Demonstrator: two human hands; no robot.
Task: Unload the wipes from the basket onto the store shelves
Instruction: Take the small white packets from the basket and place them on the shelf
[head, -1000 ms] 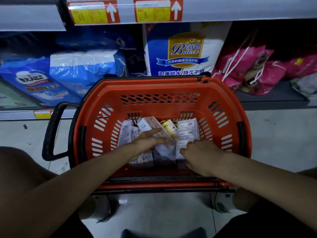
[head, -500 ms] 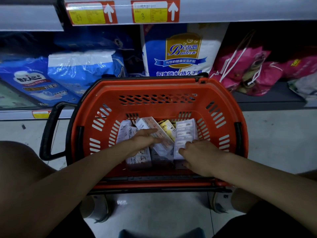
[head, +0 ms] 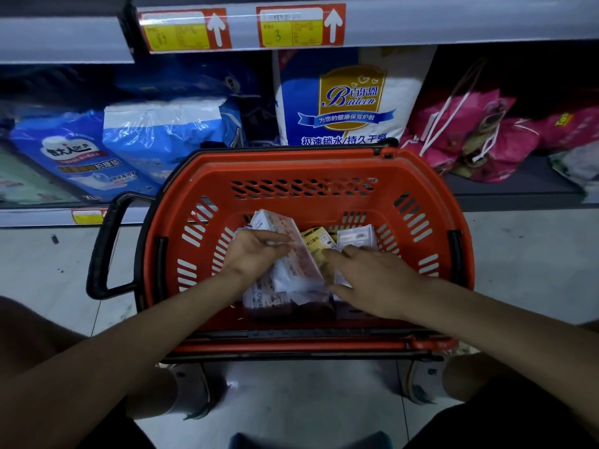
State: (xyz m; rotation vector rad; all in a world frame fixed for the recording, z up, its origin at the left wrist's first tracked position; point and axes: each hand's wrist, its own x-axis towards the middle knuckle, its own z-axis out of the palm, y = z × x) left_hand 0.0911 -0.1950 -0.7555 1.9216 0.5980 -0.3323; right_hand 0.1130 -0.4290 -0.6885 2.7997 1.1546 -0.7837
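An orange basket (head: 421, 176) stands on the floor in front of me with several wipes packs in its bottom. My left hand (head: 256, 252) grips a pink-patterned wipes pack (head: 299, 259), which tilts up above the others. To its right lie a yellow pack (head: 316, 246) and a white pack (head: 355, 238). Over these, my right hand (head: 372, 280) lies with straight fingers, its fingertips touching them. More pink-and-white packs (head: 262, 296) sit partly hidden under my hands.
The basket's black handle (head: 103, 251) sticks out to the left. Behind the basket, the low shelf (head: 518, 196) holds blue pad bags (head: 162, 137), a white-and-blue Baileen bag (head: 350, 102) and pink bags (head: 470, 134). Price labels (head: 301, 25) mark the shelf edge above. My shoes flank the basket's near end.
My left hand has closed on the pink-patterned pack and tipped it upward. My right hand has slid back off the white pack, fingers now stretched out over the packs.
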